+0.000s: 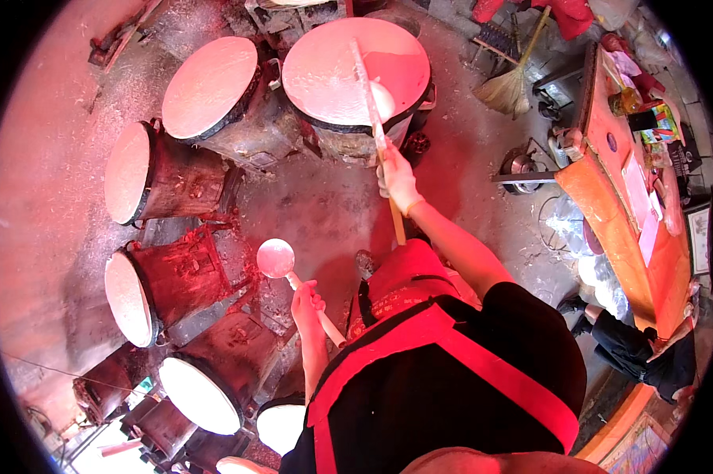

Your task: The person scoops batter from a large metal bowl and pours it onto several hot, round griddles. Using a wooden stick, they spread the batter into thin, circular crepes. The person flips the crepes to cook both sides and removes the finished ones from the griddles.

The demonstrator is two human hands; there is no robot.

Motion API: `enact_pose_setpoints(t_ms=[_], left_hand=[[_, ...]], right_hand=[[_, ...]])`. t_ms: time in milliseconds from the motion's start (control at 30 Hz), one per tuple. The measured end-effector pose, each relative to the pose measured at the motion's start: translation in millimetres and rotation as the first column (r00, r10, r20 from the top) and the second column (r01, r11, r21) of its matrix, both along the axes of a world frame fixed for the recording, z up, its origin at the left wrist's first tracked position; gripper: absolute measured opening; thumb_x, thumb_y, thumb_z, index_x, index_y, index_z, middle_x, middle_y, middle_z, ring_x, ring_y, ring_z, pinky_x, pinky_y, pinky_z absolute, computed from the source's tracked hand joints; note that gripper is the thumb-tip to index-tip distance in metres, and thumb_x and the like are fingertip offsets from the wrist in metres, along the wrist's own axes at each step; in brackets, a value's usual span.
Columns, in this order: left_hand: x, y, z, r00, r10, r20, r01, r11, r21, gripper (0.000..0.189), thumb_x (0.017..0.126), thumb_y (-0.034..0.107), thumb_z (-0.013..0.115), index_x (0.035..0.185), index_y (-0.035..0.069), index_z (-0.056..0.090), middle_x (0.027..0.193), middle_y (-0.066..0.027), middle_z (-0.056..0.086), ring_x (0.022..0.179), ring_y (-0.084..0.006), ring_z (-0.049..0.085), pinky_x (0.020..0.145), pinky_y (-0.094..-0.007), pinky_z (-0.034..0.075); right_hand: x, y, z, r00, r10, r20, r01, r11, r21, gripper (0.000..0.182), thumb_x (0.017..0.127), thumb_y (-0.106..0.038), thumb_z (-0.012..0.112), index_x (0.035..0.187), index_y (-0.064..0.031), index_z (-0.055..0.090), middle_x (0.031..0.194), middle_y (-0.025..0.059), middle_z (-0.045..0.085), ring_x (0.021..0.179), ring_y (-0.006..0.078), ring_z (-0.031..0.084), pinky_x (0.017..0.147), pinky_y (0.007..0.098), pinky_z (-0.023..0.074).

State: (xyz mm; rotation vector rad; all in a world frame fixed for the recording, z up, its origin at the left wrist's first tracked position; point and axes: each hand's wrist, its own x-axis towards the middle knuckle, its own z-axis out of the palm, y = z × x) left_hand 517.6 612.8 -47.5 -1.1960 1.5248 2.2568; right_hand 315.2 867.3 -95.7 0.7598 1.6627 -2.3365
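In the head view, my right hand (399, 179) is closed around a long wooden stick (365, 89), whose coated upper part lies over a large round vat (327, 65) at the top centre. A pale rounded thing (382, 101) shows beside the stick at the vat's surface; I cannot tell what it is. The vat holds pale material, with a smoother pink patch at its right. Lower down, my left hand (307, 303) grips the handle of a ladle (275, 258), its round bowl up and to the left, above the floor and apart from the vats.
Several more vats with pale tops, one at the left (128, 172), curve down the left side. A straw broom (507, 89) is at the upper right. An orange-sided table (599, 219) with items on it stands at the right. Another person (635, 349) is at the lower right.
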Motion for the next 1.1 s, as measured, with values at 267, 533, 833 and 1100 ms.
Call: enact_pose_setpoints(t_ms=[267, 533, 833, 1100], left_hand=[[-53, 59, 24, 0.992, -0.075, -0.101, 0.077, 0.997, 0.022, 0.022, 0.097, 0.018, 0.047, 0.1, -0.001, 0.059, 0.079, 0.0016, 0.039, 0.06, -0.0052, 0.037, 0.048, -0.0196, 0.031], [-90, 127, 29, 0.987, -0.071, -0.142, 0.069, 0.997, -0.023, 0.025, 0.098, 0.02, 0.045, 0.101, -0.001, 0.059, 0.082, 0.0009, 0.039, 0.063, -0.0058, 0.038, 0.05, -0.0194, 0.032], [-124, 190, 58, 0.994, -0.091, -0.06, 0.09, 0.996, -0.012, 0.035, 0.1, 0.029, 0.042, 0.119, 0.001, 0.054, 0.084, 0.0003, 0.04, 0.063, -0.0059, 0.039, 0.049, -0.0194, 0.033], [-134, 202, 76, 0.995, -0.001, -0.095, 0.008, 0.997, 0.073, 0.038, 0.1, 0.03, 0.044, 0.125, 0.002, 0.044, 0.078, -0.0014, 0.044, 0.06, -0.0078, 0.042, 0.048, -0.0212, 0.036]], right_hand=[[-16, 25, 18, 0.868, 0.493, -0.058, -0.493, 0.843, -0.216, 0.043, 0.1, -0.029, 0.041, 0.143, -0.0301, 0.035, 0.059, -0.0053, 0.034, 0.043, 0.0068, 0.03, 0.037, 0.0258, 0.0265], [-38, 160, 24, 0.962, 0.267, -0.059, -0.274, 0.932, -0.236, 0.034, 0.099, -0.036, 0.039, 0.132, -0.0286, 0.045, 0.059, -0.0041, 0.037, 0.039, 0.007, 0.026, 0.035, 0.0234, 0.0223], [-73, 253, 18, 0.822, 0.569, 0.016, -0.57, 0.822, 0.014, 0.038, 0.098, -0.034, 0.041, 0.135, -0.0256, 0.044, 0.062, -0.0059, 0.04, 0.042, 0.0044, 0.028, 0.037, 0.0217, 0.0206], [-161, 200, 12, 0.843, 0.537, -0.017, -0.392, 0.637, 0.664, 0.043, 0.096, -0.04, 0.042, 0.127, -0.0116, 0.053, 0.101, 0.0201, 0.062, 0.091, 0.0301, 0.061, 0.078, 0.0375, 0.0455]])
